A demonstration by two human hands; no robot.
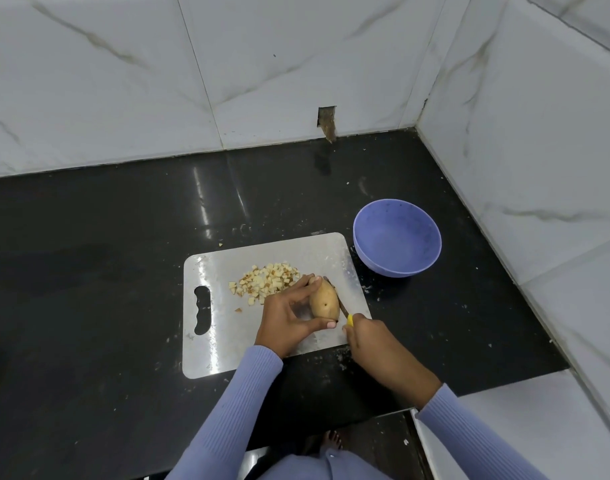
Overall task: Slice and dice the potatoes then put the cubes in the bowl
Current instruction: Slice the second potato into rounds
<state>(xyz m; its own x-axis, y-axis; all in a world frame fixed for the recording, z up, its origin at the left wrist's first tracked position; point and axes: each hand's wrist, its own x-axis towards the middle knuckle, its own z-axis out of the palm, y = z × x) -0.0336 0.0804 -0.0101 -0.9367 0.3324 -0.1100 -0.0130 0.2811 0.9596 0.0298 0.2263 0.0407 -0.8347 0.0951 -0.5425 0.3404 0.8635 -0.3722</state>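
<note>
While the left hand (287, 315) holds a potato (324, 300) on the board (213, 344), the right hand's (369, 337) grip clasps a knife (345, 311); cubes (265, 282) lie beside, bowl (397, 237) near.

On a glossy black stone counter (106, 271) lies a pale rectangular cutting board (224, 344). The left hand (289, 317) grips a whole brown-skinned potato (325, 301) – the right hand (369, 337) holds a yellow-handled knife (345, 315) against its right side. A pile of small pale potato cubes (265, 280) sits just left of it; a round lavender plastic bowl (397, 237) stands beside the board's far right corner.

Knife (345, 311) blade mostly hidden behind potato (324, 301); handle buried in right hand (369, 344).
</note>
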